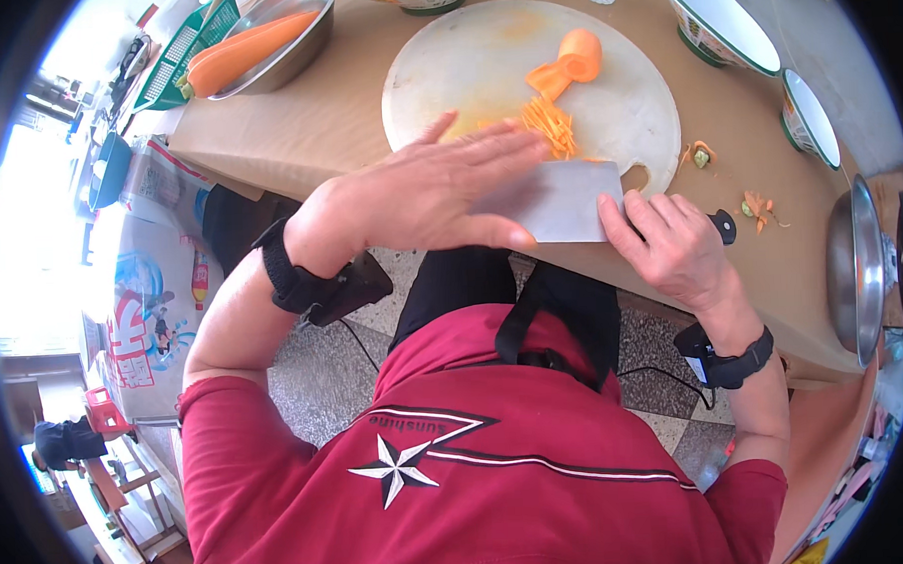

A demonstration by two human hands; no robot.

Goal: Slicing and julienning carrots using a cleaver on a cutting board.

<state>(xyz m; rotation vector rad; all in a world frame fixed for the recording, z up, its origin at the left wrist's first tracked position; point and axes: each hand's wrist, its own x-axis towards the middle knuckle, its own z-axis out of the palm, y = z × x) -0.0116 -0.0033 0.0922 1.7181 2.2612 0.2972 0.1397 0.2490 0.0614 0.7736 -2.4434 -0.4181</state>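
My right hand (674, 244) grips a cleaver (578, 200) by its black handle, with the broad blade lying toward the left at the near edge of a round white cutting board (430, 79). My left hand (424, 193) is stretched out flat, thumb and fingers apart, over the left part of the blade. Its fingertips come close to a small heap of carrot shreds (549, 127); whether they touch is hard to tell. Beyond the shreds lies a thick carrot piece (580, 55) with a peeled sheet of carrot (549, 80) beside it.
At the far left stand a steel bowl (314, 58) with whole carrots (255, 52) and a green basket (180, 58). Enamel bowls (726, 24) (812, 120) line the right side, with a steel basin (859, 273) nearer. Carrot scraps (759, 210) lie right of the board.
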